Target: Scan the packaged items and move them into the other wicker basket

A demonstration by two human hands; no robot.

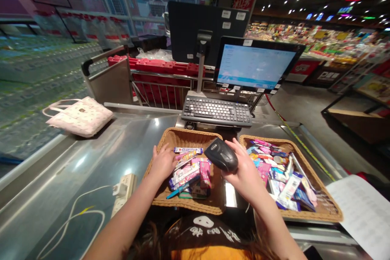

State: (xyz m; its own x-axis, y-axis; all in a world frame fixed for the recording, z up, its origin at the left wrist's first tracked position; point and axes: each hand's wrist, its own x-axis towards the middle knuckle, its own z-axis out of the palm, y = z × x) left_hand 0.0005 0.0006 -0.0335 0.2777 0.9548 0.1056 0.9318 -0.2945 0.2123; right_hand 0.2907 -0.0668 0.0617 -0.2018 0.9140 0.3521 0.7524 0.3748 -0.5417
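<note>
1. Scanner [222, 155], black and handheld, right there in the middle of the frame, and the right hand [245, 170] has it firmly! Fingers are wrapped around it at the right end, with the body jutting out to the left, above the right edge of the centre basket [218, 180].

2. Over to the left hand [163, 163], just left of centre: it reaches across that basket's left side, fingers bent and moderately spread, tips right up at the heap of packets [187, 176]. Is it pinching one? From this angle, one cannot tell; a narrow, colourful stick pack [188, 155] lies right beside the fingertips.

3. What a jumble inside: a pink packet [205, 172] on the heap's right, a blue pen-shaped item [183, 187] slanting across the lower front.

4. At lower right, close by the right forearm, the second basket [319, 176] is packed with small wrapped goods [289, 189], a printed sheet [362, 211] just beside it.

5. Beyond the hands, upper centre: keyboard [217, 111] below, lit screen [256, 65] above. Far left, a pale handbag [81, 118] rests on the metal counter [137, 134], a power strip [126, 191] nearer the left forearm.
</note>
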